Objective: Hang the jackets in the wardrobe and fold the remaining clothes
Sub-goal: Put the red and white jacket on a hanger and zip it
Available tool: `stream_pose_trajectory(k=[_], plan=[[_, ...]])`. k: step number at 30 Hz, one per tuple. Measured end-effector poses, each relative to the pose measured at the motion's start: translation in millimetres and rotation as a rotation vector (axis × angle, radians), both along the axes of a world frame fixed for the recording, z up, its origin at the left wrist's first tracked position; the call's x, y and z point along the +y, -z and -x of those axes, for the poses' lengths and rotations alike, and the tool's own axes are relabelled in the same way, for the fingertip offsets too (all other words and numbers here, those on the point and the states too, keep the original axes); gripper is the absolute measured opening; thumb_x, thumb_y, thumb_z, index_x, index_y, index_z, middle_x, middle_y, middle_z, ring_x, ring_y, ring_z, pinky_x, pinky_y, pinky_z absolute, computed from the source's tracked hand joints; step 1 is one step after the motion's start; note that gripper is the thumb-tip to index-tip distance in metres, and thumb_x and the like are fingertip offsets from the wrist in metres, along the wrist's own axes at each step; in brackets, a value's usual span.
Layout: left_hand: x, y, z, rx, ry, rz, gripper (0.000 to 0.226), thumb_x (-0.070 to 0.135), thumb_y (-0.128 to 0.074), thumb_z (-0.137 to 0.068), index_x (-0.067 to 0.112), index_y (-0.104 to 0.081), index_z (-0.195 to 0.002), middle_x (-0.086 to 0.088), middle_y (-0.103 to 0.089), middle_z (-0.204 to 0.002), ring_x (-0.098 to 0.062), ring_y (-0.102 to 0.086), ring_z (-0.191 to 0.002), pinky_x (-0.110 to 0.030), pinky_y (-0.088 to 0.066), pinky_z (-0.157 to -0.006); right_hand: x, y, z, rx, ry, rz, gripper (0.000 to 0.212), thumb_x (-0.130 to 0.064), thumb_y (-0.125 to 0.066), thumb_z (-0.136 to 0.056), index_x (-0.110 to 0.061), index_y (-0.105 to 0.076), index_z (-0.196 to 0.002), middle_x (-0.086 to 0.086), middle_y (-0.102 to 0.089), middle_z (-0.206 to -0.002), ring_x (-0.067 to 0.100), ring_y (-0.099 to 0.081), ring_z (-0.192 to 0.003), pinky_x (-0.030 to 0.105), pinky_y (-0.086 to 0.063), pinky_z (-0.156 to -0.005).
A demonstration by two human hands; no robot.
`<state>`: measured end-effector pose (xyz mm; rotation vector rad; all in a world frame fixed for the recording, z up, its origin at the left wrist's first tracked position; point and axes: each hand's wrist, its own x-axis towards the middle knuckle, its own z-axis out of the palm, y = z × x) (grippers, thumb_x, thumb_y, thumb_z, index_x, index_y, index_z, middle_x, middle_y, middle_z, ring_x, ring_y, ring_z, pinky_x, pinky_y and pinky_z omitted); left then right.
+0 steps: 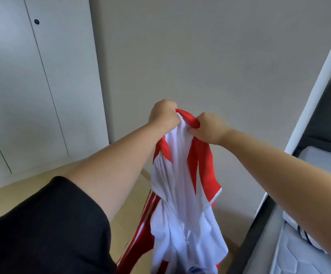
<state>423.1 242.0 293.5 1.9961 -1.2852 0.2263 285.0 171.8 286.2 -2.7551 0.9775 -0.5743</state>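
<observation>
A red and white zip jacket hangs in the air in front of me, its body dropping down toward the floor. My left hand grips the red collar on the left side. My right hand grips the collar on the right, the two fists close together. A striped red sleeve trails down at the lower left of the jacket. The white wardrobe stands at the left with its doors closed.
A plain grey wall faces me. On the right is a bed with a dark headboard and a bare mattress, with a striped garment partly hidden behind my right arm. Light wooden floor lies below.
</observation>
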Motion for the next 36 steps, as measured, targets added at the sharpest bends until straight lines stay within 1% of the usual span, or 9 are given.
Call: stream_pose_trajectory(k=[3,5,7,13,19,26,28,32,36], plan=[[1.4,4.4,1.1,0.118,0.173,-0.156,0.023,0.011,-0.076,-0.07,0.017,-0.054,-0.075,0.003,-0.049,-0.069,-0.02,-0.046,-0.069,-0.024,-0.031,-0.051,-10.8,-4.3,4.9,-0.102,0.226,0.272,0.019,-0.018,-0.051,-0.086,-0.004,-0.064,-0.087,0.02,-0.065,-0.094,0.04,-0.061,-0.086,0.032,-0.041,-0.065],[5.9,5.8,0.9,0.267,0.268,-0.331,0.039,0.009,-0.07,-0.076,0.017,-0.058,-0.113,-0.002,-0.058,-0.075,-0.019,-0.051,-0.064,-0.022,-0.039,-0.052,-18.3,-8.0,10.3,-0.185,0.274,0.228,0.023,-0.012,-0.05,-0.081,-0.005,-0.067,-0.095,0.019,-0.066,-0.1,0.041,-0.06,-0.092,0.035,-0.045,-0.069],[9.1,9.5,0.2,0.275,0.223,-0.37,0.046,0.003,-0.054,-0.08,0.021,-0.056,-0.123,-0.005,-0.056,-0.063,-0.018,-0.05,-0.052,-0.02,-0.041,-0.048,-20.6,-8.3,13.5,-0.263,0.242,0.134,0.031,-0.005,-0.047,-0.078,-0.006,-0.068,-0.1,0.016,-0.068,-0.104,0.039,-0.06,-0.096,0.037,-0.051,-0.076],[13.4,17.9,21.2,0.382,0.371,-0.497,0.027,0.03,-0.058,-0.086,0.022,-0.06,-0.112,-0.002,-0.064,-0.09,-0.015,-0.063,-0.076,-0.027,-0.053,-0.066,-10.7,-3.4,16.6,-0.372,0.106,0.066,0.044,0.004,-0.039,-0.076,-0.011,-0.069,-0.105,0.01,-0.069,-0.108,0.032,-0.061,-0.101,0.031,-0.048,-0.079],[1.5,32.4,37.0,0.204,0.186,-0.256,0.018,0.016,-0.052,-0.082,0.012,-0.057,-0.066,-0.007,-0.064,-0.071,-0.028,-0.063,-0.071,-0.027,-0.047,-0.059,-0.8,-5.1,12.8,-0.418,0.001,0.107,0.048,0.003,-0.041,-0.073,-0.013,-0.068,-0.11,0.007,-0.069,-0.112,0.029,-0.06,-0.106,0.031,-0.048,-0.083],[9.3,39.1,16.5,-0.279,-0.222,-0.464,0.032,0.0,-0.049,-0.082,0.009,-0.065,-0.108,-0.011,-0.063,-0.113,-0.031,-0.06,-0.106,-0.031,-0.042,-0.074,-18.0,13.5,34.6,0.272,0.264,0.376,0.028,-0.005,-0.05,-0.082,-0.011,-0.062,-0.105,0.014,-0.063,-0.109,0.036,-0.06,-0.099,0.032,-0.04,-0.069],[9.8,31.2,12.7,-0.185,-0.251,-0.403,0.03,0.002,-0.049,-0.082,0.009,-0.065,-0.107,-0.011,-0.064,-0.113,-0.031,-0.06,-0.106,-0.031,-0.044,-0.076,-23.8,12.5,34.7,0.274,0.336,0.287,0.03,-0.005,-0.048,-0.083,-0.008,-0.061,-0.11,0.016,-0.062,-0.114,0.037,-0.06,-0.105,0.034,-0.044,-0.074],[6.2,5.2,-0.7,0.105,-0.215,0.044,0.027,0.002,-0.046,-0.082,0.007,-0.064,-0.101,-0.014,-0.069,-0.095,-0.03,-0.065,-0.09,-0.031,-0.049,-0.072,-31.2,2.0,27.9,-0.201,0.376,0.358,0.024,-0.005,-0.051,-0.079,-0.006,-0.059,-0.102,0.025,-0.066,-0.09,0.045,-0.062,-0.087,0.037,-0.04,-0.062],[11.5,30.2,10.0,0.617,-0.075,-0.371,0.025,0.007,-0.036,-0.096,0.0,-0.055,-0.081,-0.01,-0.052,-0.037,-0.015,-0.049,-0.026,-0.015,-0.039,-0.033,-22.0,19.1,23.1,0.157,0.353,-0.212,0.036,-0.007,-0.041,-0.093,0.0,-0.057,-0.06,0.008,-0.053,-0.036,0.03,-0.063,-0.058,0.026,-0.046,-0.05]])
